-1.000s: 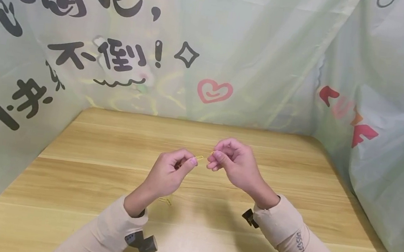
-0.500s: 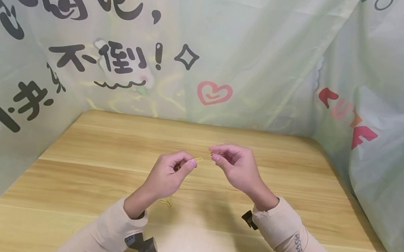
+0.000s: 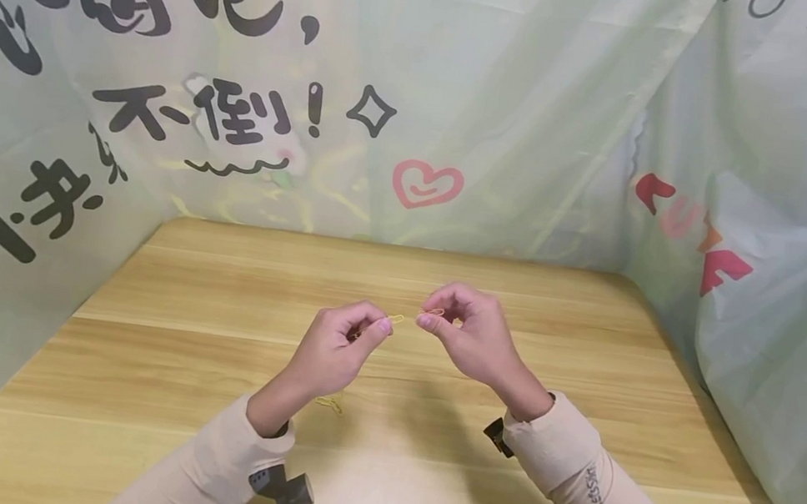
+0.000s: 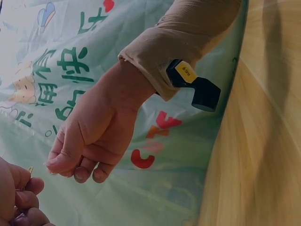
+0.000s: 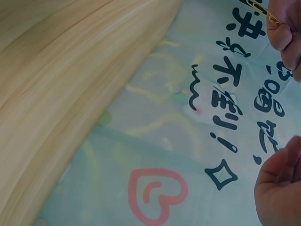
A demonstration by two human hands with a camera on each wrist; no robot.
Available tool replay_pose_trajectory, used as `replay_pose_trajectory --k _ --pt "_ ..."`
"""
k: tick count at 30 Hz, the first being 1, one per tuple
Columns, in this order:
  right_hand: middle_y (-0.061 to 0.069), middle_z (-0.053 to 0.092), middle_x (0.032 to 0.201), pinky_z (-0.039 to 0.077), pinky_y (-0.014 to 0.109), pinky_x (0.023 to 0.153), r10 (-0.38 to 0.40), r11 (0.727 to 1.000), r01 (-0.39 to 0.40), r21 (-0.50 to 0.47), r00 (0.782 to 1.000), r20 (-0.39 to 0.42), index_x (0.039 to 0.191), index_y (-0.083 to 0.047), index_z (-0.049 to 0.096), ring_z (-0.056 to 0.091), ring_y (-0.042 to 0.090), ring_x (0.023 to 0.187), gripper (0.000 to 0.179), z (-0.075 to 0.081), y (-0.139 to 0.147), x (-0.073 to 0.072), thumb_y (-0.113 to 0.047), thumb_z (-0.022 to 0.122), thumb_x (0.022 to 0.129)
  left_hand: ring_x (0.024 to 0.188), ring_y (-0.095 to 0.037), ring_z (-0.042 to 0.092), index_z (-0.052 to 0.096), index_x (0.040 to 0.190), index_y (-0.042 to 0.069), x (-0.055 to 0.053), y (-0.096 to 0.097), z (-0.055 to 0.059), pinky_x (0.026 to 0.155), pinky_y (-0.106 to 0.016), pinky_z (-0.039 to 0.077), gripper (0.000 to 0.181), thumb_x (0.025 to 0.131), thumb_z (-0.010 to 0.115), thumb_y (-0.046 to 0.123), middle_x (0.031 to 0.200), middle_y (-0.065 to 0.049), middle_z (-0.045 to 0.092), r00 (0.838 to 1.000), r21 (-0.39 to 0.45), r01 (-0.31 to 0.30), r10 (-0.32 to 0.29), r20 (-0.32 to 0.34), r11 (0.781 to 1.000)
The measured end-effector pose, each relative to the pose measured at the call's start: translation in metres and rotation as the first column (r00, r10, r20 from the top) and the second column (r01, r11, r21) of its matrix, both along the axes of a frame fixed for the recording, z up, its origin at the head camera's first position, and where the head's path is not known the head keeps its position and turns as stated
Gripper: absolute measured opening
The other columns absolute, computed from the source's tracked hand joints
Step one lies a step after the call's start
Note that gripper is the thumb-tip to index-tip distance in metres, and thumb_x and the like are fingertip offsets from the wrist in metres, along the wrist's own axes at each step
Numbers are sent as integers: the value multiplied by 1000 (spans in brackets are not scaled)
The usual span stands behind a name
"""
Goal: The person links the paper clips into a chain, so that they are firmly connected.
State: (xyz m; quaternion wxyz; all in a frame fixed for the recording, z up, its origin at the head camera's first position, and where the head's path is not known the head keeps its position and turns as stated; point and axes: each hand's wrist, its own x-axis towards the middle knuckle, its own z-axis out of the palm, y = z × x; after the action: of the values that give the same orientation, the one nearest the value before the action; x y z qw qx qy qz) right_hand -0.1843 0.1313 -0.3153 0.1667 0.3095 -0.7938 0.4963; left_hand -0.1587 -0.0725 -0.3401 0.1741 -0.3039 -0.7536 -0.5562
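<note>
My left hand pinches a yellow paper clip between thumb and index finger, its looped end poking out toward the right. More linked yellow paper clips trail down from that hand in the right wrist view; in the head view yellow clips show below the left wrist. My right hand holds another small paper clip at the thumb and fingertips, a short gap away from the left one. In the left wrist view the right hand hides its clip.
Both hands are above a light wooden table. Printed cloth sheets with lettering and a pink heart enclose its back and sides. A black camera is strapped at the left wrist, another at the right.
The right hand's fingers have shifted around its paper clip, lifting and then curling back, and the clip now shows more between them. The left hand has stayed almost still.
</note>
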Motion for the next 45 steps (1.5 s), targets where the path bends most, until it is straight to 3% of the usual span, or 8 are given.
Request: replay_pose_trajectory --k 6,10,18,23,32,37,41,45 --pt "8 70 80 54 31 63 39 999 -39 -2 999 -29 99 3 67 67 18 70 10 -2 0 -1 5 65 89 51 -6 35 65 82 3 0 0 -1 47 -22 30 14 94 57 3 58 8 41 1000 0 2 -2 -5 1000" --pt "10 72 86 56 34 68 61 998 -60 5 998 -34 94 2 61 69 21 79 7 -2 -1 -2 3 54 96 51 -6 35 65 82 3 0 0 -1 47 -22 30 14 94 57 3 58 8 41 1000 -2 1 -1 -6 1000" --pt "9 65 84 45 23 61 -30 998 27 -48 998 -62 93 4 75 51 13 70 10 -2 1 -1 5 71 84 50 -6 35 65 82 3 0 0 -1 47 -22 31 14 94 58 3 58 8 41 1000 -5 0 0 -6 1000" --pt "10 70 81 50 25 63 7 999 -10 -48 998 -69 101 7 71 62 14 70 14 -3 1 -3 5 60 92 51 -7 36 65 82 3 0 0 -1 47 -22 31 14 94 58 4 58 8 41 1000 -4 -1 1 2 1000" --pt "21 70 97 53 37 67 150 984 -129 -125 973 175 98 2 40 71 23 84 21 1 1 0 -14 30 107 51 -7 36 65 82 3 1 1 -1 47 -22 31 14 95 57 4 58 8 41 1000 -13 4 -4 15 1000" --pt "15 68 107 51 30 76 178 965 -129 -230 962 206 92 11 54 64 21 99 27 2 3 1 -14 52 101 51 -7 36 65 82 3 2 1 0 47 -22 31 14 94 57 4 58 7 41 1000 -9 12 -12 15 1000" --pt "2 60 93 46 22 72 161 942 -85 -324 963 218 93 -2 75 52 14 88 11 3 5 3 -11 70 88 51 -7 36 64 82 3 2 2 1 47 -22 31 15 95 57 4 58 7 42 1000 -7 18 -18 17 1000" --pt "-5 62 81 47 21 67 101 934 -4 -357 962 254 100 3 74 53 10 76 16 5 6 3 -4 72 86 51 -7 36 64 81 3 2 3 1 47 -22 31 15 94 58 4 59 8 41 1000 -9 15 -14 13 1000"
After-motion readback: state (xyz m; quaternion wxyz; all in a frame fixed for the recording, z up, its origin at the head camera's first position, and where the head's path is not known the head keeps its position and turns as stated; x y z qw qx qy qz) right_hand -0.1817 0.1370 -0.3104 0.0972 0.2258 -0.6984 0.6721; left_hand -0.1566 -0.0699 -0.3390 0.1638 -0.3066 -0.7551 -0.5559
